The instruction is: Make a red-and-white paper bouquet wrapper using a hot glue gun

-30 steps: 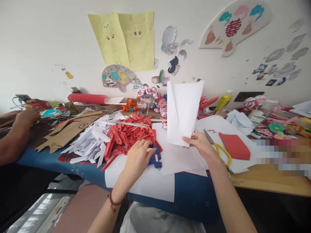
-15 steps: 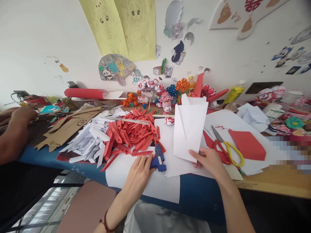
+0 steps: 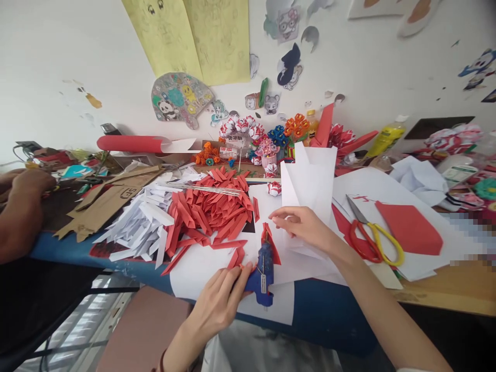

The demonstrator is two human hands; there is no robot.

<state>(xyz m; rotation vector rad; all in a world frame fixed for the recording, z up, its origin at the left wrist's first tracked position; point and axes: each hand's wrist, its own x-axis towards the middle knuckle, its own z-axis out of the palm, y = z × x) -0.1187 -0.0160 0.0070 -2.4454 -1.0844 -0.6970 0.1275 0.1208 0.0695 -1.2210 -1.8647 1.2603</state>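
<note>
Right hand [image 3: 306, 226] leaves the folded white paper [image 3: 315, 175]; glue gun [image 3: 265, 256] comes closer

Since half a second ago, the right hand's fingers have shifted off the folded paper's lower edge toward eleven o'clock, and the glue gun has turned and come nearer the wearer, its nozzle now toward twelve.

Taking twelve as straight ahead of the wearer, the blue-sided table [image 3: 321, 315] spans the view. A white paper sheet [image 3: 189, 274] hangs over its near edge at eleven. At half past ten, a torn brown cardboard piece [image 3: 104, 209] lies beside a heap of folded white paper strips [image 3: 141, 227]; folded red paper strips [image 3: 217, 206] are piled at half past eleven. The folded white paper is at one o'clock, partly hidden by the right hand. At two lie a red paper piece [image 3: 413, 225] and scissors [image 3: 360, 216] with one red and one yellow loop.

The left hand [image 3: 219, 297], just short of twelve, is clamped on the glue gun's handle. The right hand hovers past the nozzle, fingers bent, nothing visible between thumb and forefinger; I cannot tell whether their tips meet. The glue gun is at twelve, its nozzle over a small red folded piece [image 3: 275, 250].
</note>
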